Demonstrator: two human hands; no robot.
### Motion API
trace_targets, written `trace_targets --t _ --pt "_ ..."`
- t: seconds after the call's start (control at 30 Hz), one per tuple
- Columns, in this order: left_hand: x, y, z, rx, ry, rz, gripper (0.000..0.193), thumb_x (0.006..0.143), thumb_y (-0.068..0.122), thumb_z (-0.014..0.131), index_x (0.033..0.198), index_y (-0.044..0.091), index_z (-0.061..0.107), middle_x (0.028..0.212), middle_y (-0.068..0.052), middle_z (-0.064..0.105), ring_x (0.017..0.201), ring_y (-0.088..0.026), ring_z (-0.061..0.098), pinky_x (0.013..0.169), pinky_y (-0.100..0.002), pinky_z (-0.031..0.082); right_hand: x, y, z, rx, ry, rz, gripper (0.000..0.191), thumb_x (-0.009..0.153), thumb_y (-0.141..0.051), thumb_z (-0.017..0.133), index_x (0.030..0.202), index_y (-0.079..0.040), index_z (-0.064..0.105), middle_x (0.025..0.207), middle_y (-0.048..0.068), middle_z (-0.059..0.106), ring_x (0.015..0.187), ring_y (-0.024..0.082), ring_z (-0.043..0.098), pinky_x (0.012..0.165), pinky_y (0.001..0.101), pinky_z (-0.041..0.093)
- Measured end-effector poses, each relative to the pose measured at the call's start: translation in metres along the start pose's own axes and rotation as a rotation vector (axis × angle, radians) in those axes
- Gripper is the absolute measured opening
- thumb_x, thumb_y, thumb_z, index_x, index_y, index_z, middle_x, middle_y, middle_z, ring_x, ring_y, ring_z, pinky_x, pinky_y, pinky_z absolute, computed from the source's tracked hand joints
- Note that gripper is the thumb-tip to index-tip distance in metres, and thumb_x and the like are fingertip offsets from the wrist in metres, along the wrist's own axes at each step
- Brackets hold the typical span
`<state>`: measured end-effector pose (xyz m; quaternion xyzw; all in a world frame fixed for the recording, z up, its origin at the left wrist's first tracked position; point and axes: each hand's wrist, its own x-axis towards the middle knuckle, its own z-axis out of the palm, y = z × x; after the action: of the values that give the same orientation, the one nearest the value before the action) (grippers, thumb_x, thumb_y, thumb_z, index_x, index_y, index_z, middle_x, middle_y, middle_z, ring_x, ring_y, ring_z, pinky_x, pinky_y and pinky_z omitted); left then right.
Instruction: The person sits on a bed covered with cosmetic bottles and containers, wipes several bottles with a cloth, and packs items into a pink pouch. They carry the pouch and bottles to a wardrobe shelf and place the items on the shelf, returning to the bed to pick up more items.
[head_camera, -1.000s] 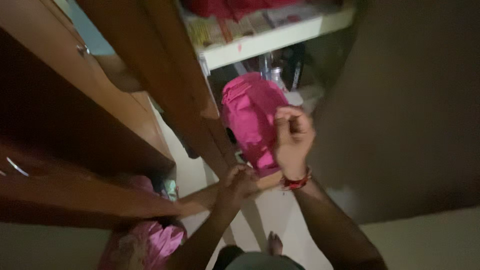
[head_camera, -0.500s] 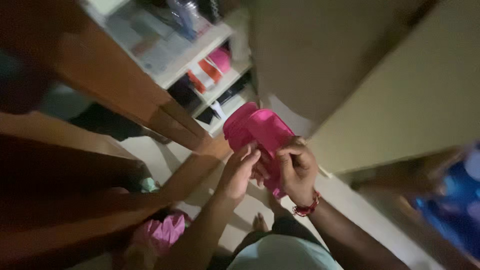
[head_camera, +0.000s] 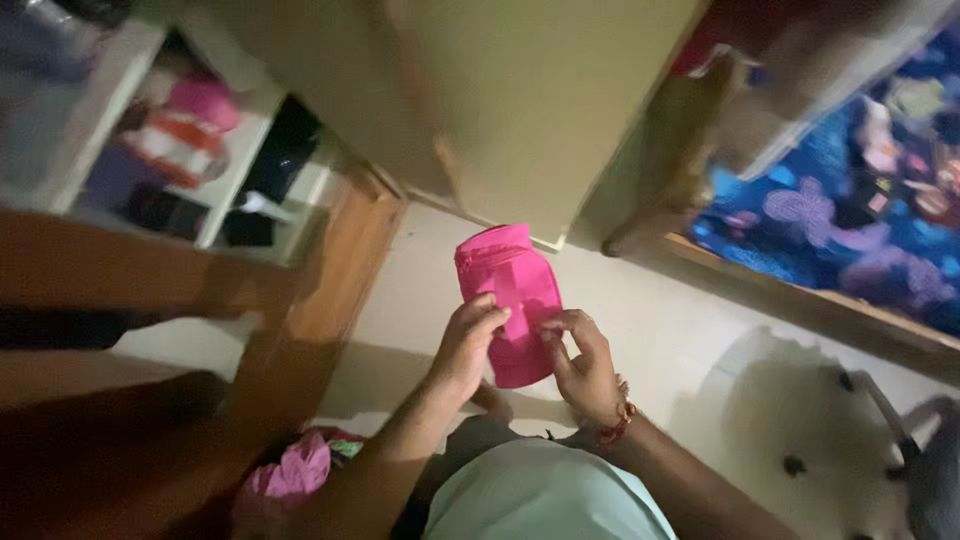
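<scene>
A bright pink fabric pouch (head_camera: 508, 285) is held upright in front of me, above the pale floor. My left hand (head_camera: 468, 340) grips its lower left side, thumb on the front. My right hand (head_camera: 583, 365) pinches its lower right edge; a red band sits on that wrist. The pouch's bottom part is hidden behind my fingers.
A wooden cupboard door (head_camera: 330, 290) stands open at left, with white shelves (head_camera: 235, 190) of blurred items behind. A pale door panel (head_camera: 540, 100) is ahead. A bed with blue patterned cover (head_camera: 850, 220) lies right. A pink cloth bundle (head_camera: 290, 475) sits low left.
My view has swung right, away from the cupboard shelves toward the bed. Both hands carried the pink pouch out from the cupboard and still hold it.
</scene>
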<state>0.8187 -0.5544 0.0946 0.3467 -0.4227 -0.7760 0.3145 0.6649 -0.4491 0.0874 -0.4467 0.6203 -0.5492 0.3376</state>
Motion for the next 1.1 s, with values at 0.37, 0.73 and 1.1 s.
trace_targets --t 0.37,0.73,1.1 --pt "0.038 -0.125 0.261 0.157 -0.106 -0.197 0.014 0.095 0.01 0.059 0.097 0.001 0.071 0.087 -0.001 0.07 0.081 -0.01 0.062 0.078 -0.027 0.05 -0.077 0.084 -0.333 -0.145 0.26 0.047 0.007 0.096 0.003 0.064 0.098 -0.002 0.068 0.1 0.007 0.072 0.095 0.015 0.068 0.084 0.0287 0.055" --pt "0.139 -0.257 0.471 0.33 -0.403 -0.28 0.011 0.094 0.01 0.062 0.095 0.003 0.071 0.087 0.001 0.069 0.083 -0.008 0.062 0.076 -0.026 0.05 -0.099 0.18 -0.53 -0.056 0.561 0.124 0.011 0.095 0.003 0.064 0.103 -0.002 0.07 0.102 0.004 0.072 0.094 0.014 0.069 0.087 0.0286 0.057" --pt "0.248 -0.37 0.657 0.584 -0.799 -0.265 0.016 0.095 0.01 0.06 0.087 0.001 0.07 0.076 0.002 0.062 0.074 -0.007 0.056 0.067 -0.029 0.046 -0.113 0.224 -0.713 0.081 0.916 0.27 0.011 0.1 0.003 0.06 0.106 0.0 0.068 0.1 0.005 0.071 0.093 0.012 0.067 0.084 0.0278 0.055"
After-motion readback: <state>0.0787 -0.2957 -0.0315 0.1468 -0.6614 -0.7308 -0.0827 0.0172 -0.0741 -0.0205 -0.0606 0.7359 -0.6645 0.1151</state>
